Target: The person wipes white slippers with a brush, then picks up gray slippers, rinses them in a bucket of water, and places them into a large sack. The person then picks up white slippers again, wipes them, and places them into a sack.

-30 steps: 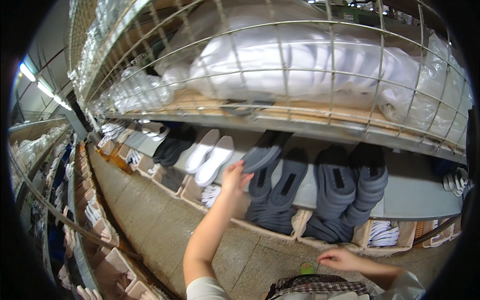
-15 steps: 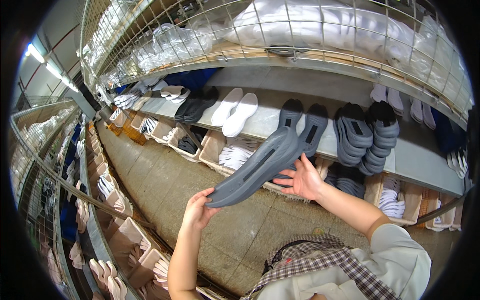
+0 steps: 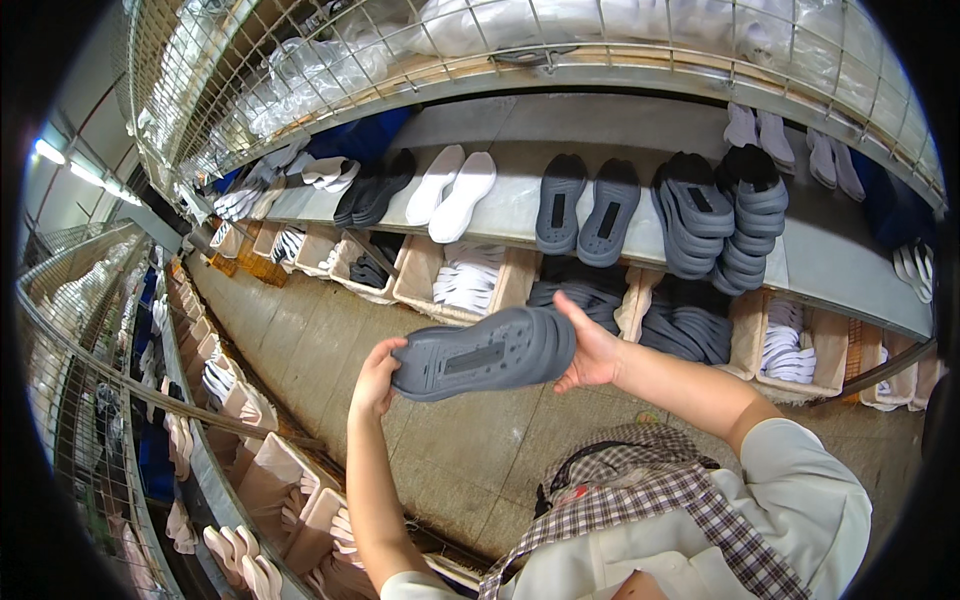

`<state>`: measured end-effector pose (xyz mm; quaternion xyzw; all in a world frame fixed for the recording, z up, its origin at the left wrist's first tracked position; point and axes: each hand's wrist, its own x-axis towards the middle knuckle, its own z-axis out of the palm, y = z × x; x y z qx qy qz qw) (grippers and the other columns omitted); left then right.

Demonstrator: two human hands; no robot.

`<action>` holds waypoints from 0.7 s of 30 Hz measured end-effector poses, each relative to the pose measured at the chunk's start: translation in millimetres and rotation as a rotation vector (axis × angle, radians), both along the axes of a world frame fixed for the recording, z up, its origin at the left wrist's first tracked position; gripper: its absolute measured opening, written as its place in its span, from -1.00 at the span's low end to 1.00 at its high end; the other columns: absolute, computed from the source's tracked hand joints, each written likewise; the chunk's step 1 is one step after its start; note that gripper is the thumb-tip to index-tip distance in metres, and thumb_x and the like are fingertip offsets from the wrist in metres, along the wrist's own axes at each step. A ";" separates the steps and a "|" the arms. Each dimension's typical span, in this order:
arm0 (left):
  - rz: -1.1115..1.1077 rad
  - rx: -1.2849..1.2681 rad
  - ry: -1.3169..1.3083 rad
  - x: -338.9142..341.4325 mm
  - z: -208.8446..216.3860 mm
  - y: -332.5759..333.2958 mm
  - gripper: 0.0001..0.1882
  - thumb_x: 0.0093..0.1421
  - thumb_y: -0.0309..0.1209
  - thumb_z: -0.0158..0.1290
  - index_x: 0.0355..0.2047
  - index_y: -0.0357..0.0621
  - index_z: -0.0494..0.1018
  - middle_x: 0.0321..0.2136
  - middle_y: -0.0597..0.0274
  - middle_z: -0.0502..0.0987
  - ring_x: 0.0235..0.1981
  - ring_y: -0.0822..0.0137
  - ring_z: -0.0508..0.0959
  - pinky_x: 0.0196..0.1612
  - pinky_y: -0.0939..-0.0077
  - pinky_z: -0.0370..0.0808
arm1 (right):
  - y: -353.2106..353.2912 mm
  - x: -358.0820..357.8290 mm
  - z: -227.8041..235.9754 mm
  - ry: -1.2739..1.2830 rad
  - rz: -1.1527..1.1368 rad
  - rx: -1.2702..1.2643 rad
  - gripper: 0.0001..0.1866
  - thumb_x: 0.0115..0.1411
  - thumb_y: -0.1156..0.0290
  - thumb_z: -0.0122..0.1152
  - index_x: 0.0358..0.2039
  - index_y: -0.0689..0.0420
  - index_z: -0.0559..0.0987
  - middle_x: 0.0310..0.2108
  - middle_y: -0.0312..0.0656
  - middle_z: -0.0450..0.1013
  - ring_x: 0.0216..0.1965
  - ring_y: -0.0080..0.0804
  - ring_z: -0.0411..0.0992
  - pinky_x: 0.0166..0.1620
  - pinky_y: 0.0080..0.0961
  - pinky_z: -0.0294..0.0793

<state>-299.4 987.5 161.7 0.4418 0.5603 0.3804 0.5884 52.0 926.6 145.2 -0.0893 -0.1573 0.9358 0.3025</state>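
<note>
A dark grey shoe sole [image 3: 425, 362] with a long slot along its middle lies level between my two hands, over the aisle. My left hand [image 3: 374, 378] is closed round its left end, thumb on top. My right hand [image 3: 594, 346] grips the right end with the thumb raised beside it and fingers below. That right end shows layered edges; whether a second sole lies beneath, I cannot tell. Beyond, on the metal shelf [image 3: 640, 285], stand a pair of grey soles [image 3: 607, 215] and two stacks of grey soles [image 3: 690, 215].
White soles [image 3: 463, 200] and black soles [image 3: 385, 190] stand further left on the shelf. Cloth-lined baskets [image 3: 418, 290] with soles sit under it. A wire mesh rack [image 3: 500, 75] holds plastic-wrapped goods above. Another rack [image 3: 160, 390] runs along the left side of the aisle floor [image 3: 300, 340].
The sole has turned from slanting to nearly level and come down and nearer. My right hand has gone from spread fingers beside it to gripping its right end.
</note>
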 end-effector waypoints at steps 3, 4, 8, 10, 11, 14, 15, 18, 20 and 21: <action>0.156 0.103 0.018 19.7 -9.8 12.7 -0.51 0.10 -0.58 -0.09 0.06 0.00 0.16 -0.41 0.19 0.42 -0.45 0.40 0.44 -0.39 0.52 0.48 | -18.6 -9.6 -0.8 -0.112 -0.045 -0.074 -0.35 0.18 0.10 -0.02 0.24 0.06 0.14 0.14 0.04 0.23 0.03 -0.10 0.37 0.02 -0.03 0.40; 0.263 0.123 -0.057 32.5 -14.3 13.4 -0.55 0.12 -0.54 -0.06 0.04 -0.03 0.19 -0.41 0.19 0.42 -0.44 0.38 0.44 -0.36 0.51 0.48 | -26.5 -15.2 -1.7 -0.024 -0.072 -0.028 -0.33 0.16 0.17 0.02 0.26 0.05 0.10 0.17 0.01 0.18 0.08 -0.14 0.32 0.08 -0.10 0.35; 0.428 -0.120 -0.340 90.7 -24.6 -10.4 -0.62 0.18 -0.25 0.02 -0.06 -0.20 0.32 -0.33 0.08 0.47 -0.32 0.25 0.49 -0.19 0.37 0.49 | -53.9 -30.5 -5.7 0.011 -0.163 0.036 -0.19 0.06 0.42 0.13 0.29 0.02 -0.02 0.24 -0.12 0.06 0.22 -0.27 0.13 0.23 -0.31 0.16; 0.120 -0.299 -0.693 108.8 -26.6 -48.0 -0.52 0.20 -0.11 -0.08 -0.08 -0.30 0.37 -0.20 -0.03 0.49 -0.20 0.11 0.51 -0.10 0.26 0.47 | -60.7 -32.2 -6.1 0.022 -0.158 0.125 -0.21 0.07 0.45 0.11 0.29 0.02 -0.01 0.20 -0.13 0.11 0.19 -0.27 0.17 0.20 -0.29 0.19; 0.167 -0.360 -0.645 116.2 -26.1 -58.5 -0.46 0.19 -0.10 -0.10 -0.04 -0.35 0.34 -0.16 -0.09 0.48 -0.17 0.06 0.51 -0.05 0.22 0.46 | -63.4 -30.9 -6.0 -0.027 -0.110 0.099 -0.22 0.12 0.42 0.08 0.30 -0.08 -0.07 0.20 -0.16 0.10 0.19 -0.24 0.16 0.19 -0.18 0.18; 0.110 -0.350 -0.667 124.8 -19.9 -81.4 -0.42 0.15 -0.08 -0.12 -0.02 -0.36 0.33 -0.13 -0.13 0.47 -0.15 0.01 0.51 -0.02 0.20 0.44 | -72.4 -33.6 -5.0 -0.214 -0.110 0.056 -0.21 0.14 0.44 0.06 0.30 -0.08 -0.11 0.23 -0.16 0.04 0.22 -0.25 0.10 0.20 -0.20 0.16; 0.122 -0.321 -0.629 126.1 -17.3 -86.1 -0.41 0.13 -0.06 -0.12 -0.02 -0.34 0.33 -0.12 -0.11 0.47 -0.14 0.02 0.51 -0.01 0.20 0.43 | -75.8 -35.0 -4.6 -0.185 -0.117 0.081 -0.20 0.16 0.44 0.04 0.31 -0.09 -0.16 0.25 -0.17 -0.01 0.25 -0.29 0.04 0.21 -0.20 0.14; 0.160 -0.324 -0.604 126.5 -8.2 -105.9 -0.44 0.13 -0.12 -0.10 -0.01 -0.33 0.31 -0.11 -0.09 0.46 -0.13 0.02 0.50 0.00 0.20 0.43 | -83.5 -42.8 -4.6 -0.211 -0.170 0.062 -0.22 0.19 0.37 0.05 0.31 -0.09 -0.15 0.25 -0.17 -0.02 0.26 -0.28 0.03 0.22 -0.20 0.12; 0.156 -0.320 -0.571 125.7 -4.3 -121.6 -0.48 0.14 -0.20 -0.08 0.02 -0.33 0.28 -0.10 -0.09 0.45 -0.11 0.03 0.49 0.00 0.20 0.43 | -85.0 -45.8 -6.1 -0.206 -0.183 0.086 -0.28 0.25 0.25 -0.01 0.30 -0.04 -0.13 0.25 -0.16 -0.01 0.25 -0.28 0.04 0.23 -0.22 0.11; 0.142 -0.302 -0.526 124.6 -2.9 -130.2 -0.50 0.15 -0.25 -0.08 0.03 -0.33 0.26 -0.09 -0.09 0.44 -0.10 0.04 0.49 0.00 0.20 0.42 | -84.7 -46.2 -7.2 -0.221 -0.175 0.083 -0.31 0.27 0.19 -0.04 0.30 -0.02 -0.12 0.25 -0.15 0.00 0.25 -0.29 0.04 0.23 -0.22 0.10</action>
